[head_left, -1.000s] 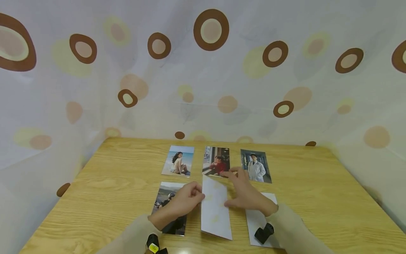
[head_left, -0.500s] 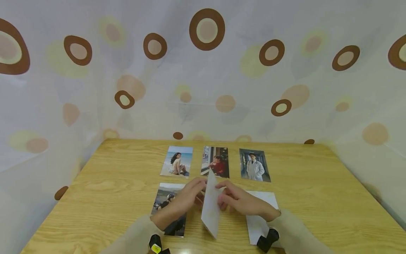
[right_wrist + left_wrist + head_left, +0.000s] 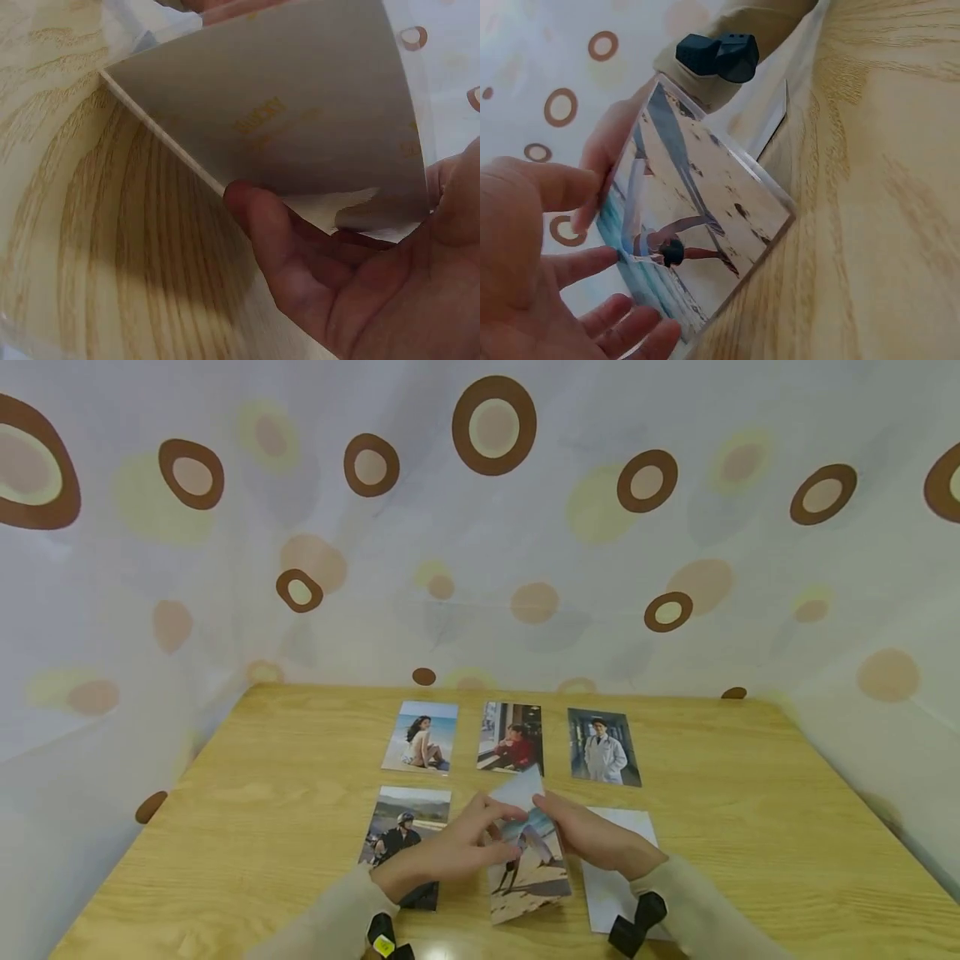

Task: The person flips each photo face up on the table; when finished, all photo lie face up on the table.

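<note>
A photo print (image 3: 534, 872) of a beach scene stands tilted over the table, its picture side toward the left hand. My right hand (image 3: 603, 839) holds it along its right edge. In the right wrist view, that hand's fingers curl against the plain white back, which bears faint yellow lettering. My left hand (image 3: 463, 839) reaches across the print's left side. Its fingers (image 3: 581, 266) are spread, with a fingertip at the print's edge in the left wrist view. To the left, partly under the left forearm, lies a photo of a helmeted rider (image 3: 401, 831).
A white face-down print (image 3: 609, 893) lies under the right forearm. Along the back are photos of a seated person by the sea (image 3: 422, 739), a person in red (image 3: 512, 739) and a white-coated person (image 3: 603, 750). A patterned sheet (image 3: 480, 543) surrounds the wooden table (image 3: 285, 810).
The print has turned from showing its white back, through edge-on, to showing its picture. The left hand has moved right, across its front; the right hand now holds its right side.
</note>
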A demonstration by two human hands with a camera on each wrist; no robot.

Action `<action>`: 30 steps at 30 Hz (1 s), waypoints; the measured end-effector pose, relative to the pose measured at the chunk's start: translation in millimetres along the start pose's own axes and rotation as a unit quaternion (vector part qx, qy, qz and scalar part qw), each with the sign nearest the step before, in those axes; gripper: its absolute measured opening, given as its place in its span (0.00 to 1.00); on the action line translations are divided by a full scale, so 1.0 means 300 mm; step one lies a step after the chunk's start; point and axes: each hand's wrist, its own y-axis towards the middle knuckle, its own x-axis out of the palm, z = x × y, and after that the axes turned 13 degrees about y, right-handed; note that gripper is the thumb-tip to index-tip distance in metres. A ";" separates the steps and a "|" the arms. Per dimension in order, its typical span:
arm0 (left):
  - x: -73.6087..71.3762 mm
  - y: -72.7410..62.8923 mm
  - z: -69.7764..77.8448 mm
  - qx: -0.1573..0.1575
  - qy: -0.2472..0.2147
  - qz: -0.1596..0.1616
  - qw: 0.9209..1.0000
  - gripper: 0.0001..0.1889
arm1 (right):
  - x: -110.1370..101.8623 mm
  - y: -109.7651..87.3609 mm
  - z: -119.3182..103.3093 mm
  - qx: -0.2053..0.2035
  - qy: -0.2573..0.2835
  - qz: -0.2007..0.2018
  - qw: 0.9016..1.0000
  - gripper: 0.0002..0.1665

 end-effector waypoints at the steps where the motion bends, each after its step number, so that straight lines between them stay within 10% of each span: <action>1: -0.001 0.000 -0.002 0.006 0.025 -0.011 1.000 0.24 | -0.001 -0.001 0.003 0.001 -0.007 0.009 1.000 0.38; 10: 0.000 -0.012 0.001 -0.018 0.189 -0.031 0.981 0.33 | 0.006 0.008 0.034 -0.066 -0.186 0.122 0.973 0.18; 20: -0.002 -0.024 0.009 -0.022 0.285 -0.010 0.958 0.37 | 0.034 0.012 0.055 -0.103 -0.379 0.252 0.885 0.37; 30: 0.006 -0.024 -0.007 -0.017 0.292 0.003 0.956 0.33 | 0.022 0.014 0.064 -0.129 -0.406 0.215 0.879 0.37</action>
